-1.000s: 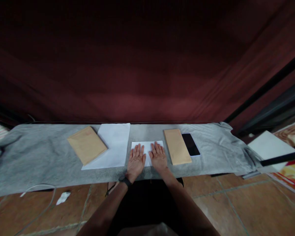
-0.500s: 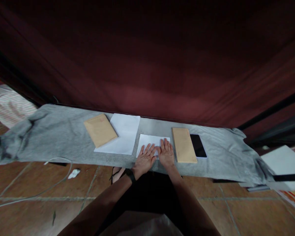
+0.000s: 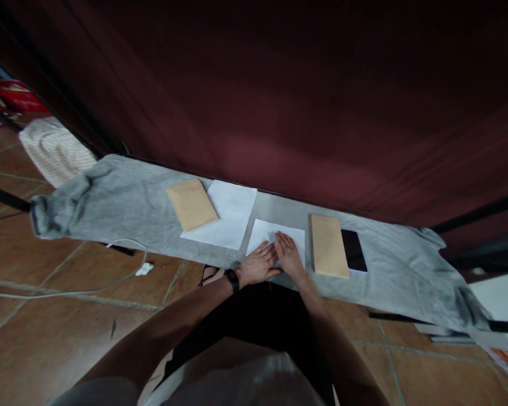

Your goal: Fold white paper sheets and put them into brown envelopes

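Observation:
A small white sheet of paper point(image 3: 260, 228), which looks folded, lies on the grey cloth in front of me. My left hand point(image 3: 257, 265) rests flat on its lower left part, fingers stretched out. Beside it, my right hand point(image 3: 288, 252) lies flat on the paper's middle, its fingertips close to those of the left. Part of the paper is hidden under both hands. To the right is a brown envelope point(image 3: 329, 248), partly over a dark-screened phone point(image 3: 354, 251). On the left, another brown envelope point(image 3: 191, 204) overlaps a larger white sheet point(image 3: 232, 217).
The grey cloth point(image 3: 127, 197) covers a long narrow surface against a dark red curtain point(image 3: 279, 129). A white cable point(image 3: 122, 276) and a crumpled white scrap point(image 3: 144, 269) lie on the tiled floor. A striped cloth point(image 3: 59, 149) hangs at far left.
My right hand has slid inward on the paper, and the two hands are now closer together. The whole view has shifted and tilted slightly.

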### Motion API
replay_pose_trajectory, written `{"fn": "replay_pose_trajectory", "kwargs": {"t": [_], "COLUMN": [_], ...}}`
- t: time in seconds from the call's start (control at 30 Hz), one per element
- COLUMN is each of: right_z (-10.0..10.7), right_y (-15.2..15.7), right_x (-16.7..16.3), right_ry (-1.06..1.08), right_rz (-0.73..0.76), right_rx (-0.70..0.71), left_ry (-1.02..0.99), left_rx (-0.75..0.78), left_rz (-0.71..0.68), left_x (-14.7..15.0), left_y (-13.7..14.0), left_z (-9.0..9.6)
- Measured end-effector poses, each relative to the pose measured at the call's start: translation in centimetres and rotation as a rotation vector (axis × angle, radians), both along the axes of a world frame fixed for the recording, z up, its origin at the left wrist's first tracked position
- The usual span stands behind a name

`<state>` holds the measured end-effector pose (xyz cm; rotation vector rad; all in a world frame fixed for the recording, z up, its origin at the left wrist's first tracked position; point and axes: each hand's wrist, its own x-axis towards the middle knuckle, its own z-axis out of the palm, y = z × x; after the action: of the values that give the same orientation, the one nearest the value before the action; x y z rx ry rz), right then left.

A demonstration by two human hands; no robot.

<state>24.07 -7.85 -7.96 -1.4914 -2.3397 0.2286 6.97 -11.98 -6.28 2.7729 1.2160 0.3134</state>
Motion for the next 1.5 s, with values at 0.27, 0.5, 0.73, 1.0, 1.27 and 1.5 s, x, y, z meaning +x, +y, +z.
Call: {"fn": "replay_pose_trajectory", "kwargs": {"t": [0.27, 0.5, 0.73, 1.0, 1.27, 1.5], "right_z": [0.6, 0.7, -0.6, -0.8, -1.6, -1.6], "right_y": [2.0, 3.4, -2.5, -7.1, -8.7, -9.1], "right_x": [-0.9, -0.9, 0.7, 2.0, 3.2, 3.1], "right_ry": [-0.1, -0.065, -0.071, -0.12, -0.08, -0.076], "right_rz": [-0.01, -0.086, -0.089, -0.178, -0.201, -0.23], "right_rx": [-0.034, -0.035, 0.077, 0.163, 0.23, 0.238], "left_ry": [-0.036, 0.009, -0.003, -0.01, -0.047, -0.079], "left_rx": [0.005, 0.01, -0.027, 0.003, 0.104, 0.159], "left_rz": [-0.046, -0.07, -0.08, 0.032, 0.218, 0.283], "left_x": [-0.1, -0.3, -0.5, -0.8, -3.1, -1.0], "left_y": [0.0, 0.0, 0.1, -0.1, -2.0, -1.1], "left_z": [0.1, 0.4, 0.4, 0.1, -1.1, 0.0]}}
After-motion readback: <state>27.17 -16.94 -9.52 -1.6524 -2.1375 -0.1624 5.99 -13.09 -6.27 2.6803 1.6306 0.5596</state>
